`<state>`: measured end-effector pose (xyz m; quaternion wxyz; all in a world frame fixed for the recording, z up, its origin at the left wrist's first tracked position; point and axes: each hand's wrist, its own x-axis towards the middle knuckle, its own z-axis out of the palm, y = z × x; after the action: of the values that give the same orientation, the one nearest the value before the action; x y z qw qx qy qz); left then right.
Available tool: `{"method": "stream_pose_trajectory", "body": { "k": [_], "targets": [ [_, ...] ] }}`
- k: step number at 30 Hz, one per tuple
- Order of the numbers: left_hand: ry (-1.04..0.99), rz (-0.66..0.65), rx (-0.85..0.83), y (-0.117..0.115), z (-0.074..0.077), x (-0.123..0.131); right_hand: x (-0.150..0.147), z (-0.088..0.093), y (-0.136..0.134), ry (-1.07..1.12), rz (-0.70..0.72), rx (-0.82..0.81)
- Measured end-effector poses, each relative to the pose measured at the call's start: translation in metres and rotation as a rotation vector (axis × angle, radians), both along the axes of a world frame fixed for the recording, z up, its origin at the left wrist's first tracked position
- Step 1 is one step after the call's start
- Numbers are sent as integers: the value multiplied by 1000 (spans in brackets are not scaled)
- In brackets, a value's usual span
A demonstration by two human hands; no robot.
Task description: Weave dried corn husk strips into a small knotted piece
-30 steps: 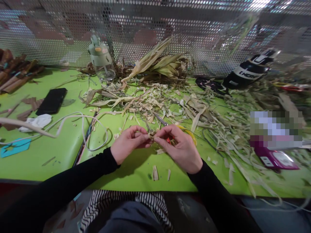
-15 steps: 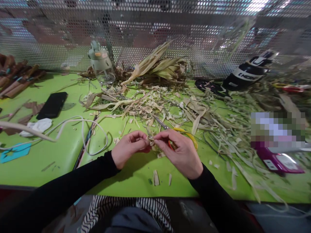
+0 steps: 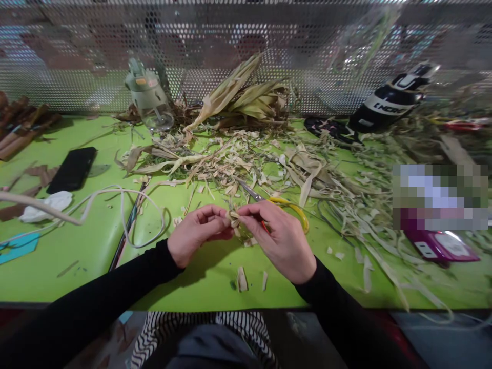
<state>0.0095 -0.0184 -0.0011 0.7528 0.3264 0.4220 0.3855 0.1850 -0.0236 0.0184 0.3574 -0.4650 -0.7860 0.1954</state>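
Note:
Between my fingertips is a small knotted piece of corn husk (image 3: 232,218), low over the green table (image 3: 184,292). My left hand (image 3: 199,231) pinches it from the left, fingers curled. From the right, my right hand (image 3: 275,236) grips it between thumb and forefinger. Scissors (image 3: 290,206) with yellow and red handles lie just behind my right hand, which hides part of them. Cut husk scraps (image 3: 230,161) are strewn beyond both hands. Closer to me, a short husk piece (image 3: 242,280) rests on the table.
A bundle of dried corn husks (image 3: 230,97) leans at the back beside a clear bottle (image 3: 149,100). At left are a black phone (image 3: 72,170) and a looping white cable (image 3: 123,215). A black bottle (image 3: 384,107) and a purple packet (image 3: 442,243) lie at right.
The whole view has shifted slightly, so things on the table appear a little further left. Both hands keep their pinch on the husk piece, with hardly any movement.

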Motion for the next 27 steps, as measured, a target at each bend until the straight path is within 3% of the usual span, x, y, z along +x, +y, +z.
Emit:
{"method": "stream_pose_trajectory", "body": {
  "k": [9, 18, 27],
  "targets": [
    [21, 17, -7, -1, -3, 1, -4, -5, -2, 61, -72, -62],
    [-80, 116, -117, 1, -9, 2, -5, -5, -1, 4, -98, -8],
    [-114, 64, -48, -2, -6, 2, -4, -4, -1, -109, -58, 62]
  ]
}}
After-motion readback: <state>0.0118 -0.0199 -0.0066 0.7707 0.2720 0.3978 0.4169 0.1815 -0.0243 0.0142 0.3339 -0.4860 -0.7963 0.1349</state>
